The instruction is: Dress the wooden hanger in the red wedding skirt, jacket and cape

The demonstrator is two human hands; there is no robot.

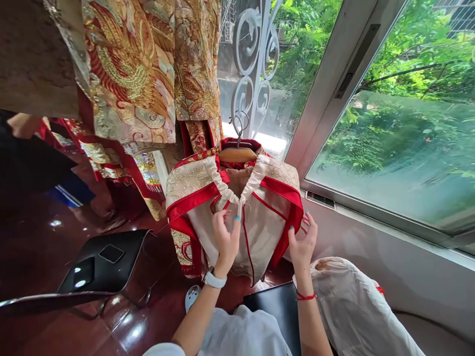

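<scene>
A cream and red embroidered jacket (pixel 193 180) hangs in front of me on a wooden hanger (pixel 237 155) with a metal hook. Ruffled white trim edges its neck opening, and a thin red line runs down the pale front. My left hand (pixel 225 240), with a white watch (pixel 214 280) on the wrist, is at the front below the ruffled trim, thumb and fingers apart. Beside the red-edged sleeve on the right is my right hand (pixel 304 242), fingers spread; whether it touches the cloth I cannot tell. A red cord (pixel 306 297) circles that wrist.
Gold and red embroidered garments (pixel 129 74) hang at the upper left. A black chair (pixel 107 257) with a dark phone-like object (pixel 112 253) stands left. On the right are a window frame (pixel 330 94) and a white cloth bundle (pixel 352 301). Someone's hand (pixel 24 125) shows far left.
</scene>
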